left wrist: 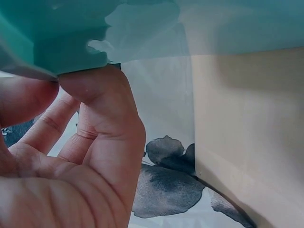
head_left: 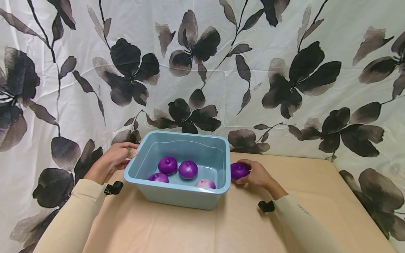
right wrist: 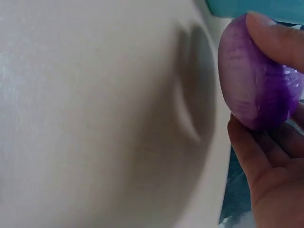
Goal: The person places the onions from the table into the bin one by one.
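Purple onion (head_left: 238, 170) sits on the table just beside the right outer wall of the blue tub (head_left: 193, 196), held by the right hand (head_left: 257, 174). The fingers curl over its far side and the thumb comes in from the near side; the right wrist view shows a fingertip (right wrist: 275, 35) pressed on the top of the onion's ridged skin and the palm below it.

Inside the tub lie four more onions: two dark purple ones (head_left: 167, 165) (head_left: 188, 169) near the middle, one (head_left: 158, 177) against the near wall to their left, and a paler pink one (head_left: 205, 183) against the near wall to their right.

On the tub's opposite side, the left hand (head_left: 115, 160) grips the left rim, its thumb (left wrist: 95, 85) pressed up under the lip of the plastic with the other fingers bent behind.

The tub stands on a tan table (head_left: 316, 196), toward its back edge. Behind the tub hangs a white curtain (head_left: 284, 45) printed with large dark flowers and leaves.
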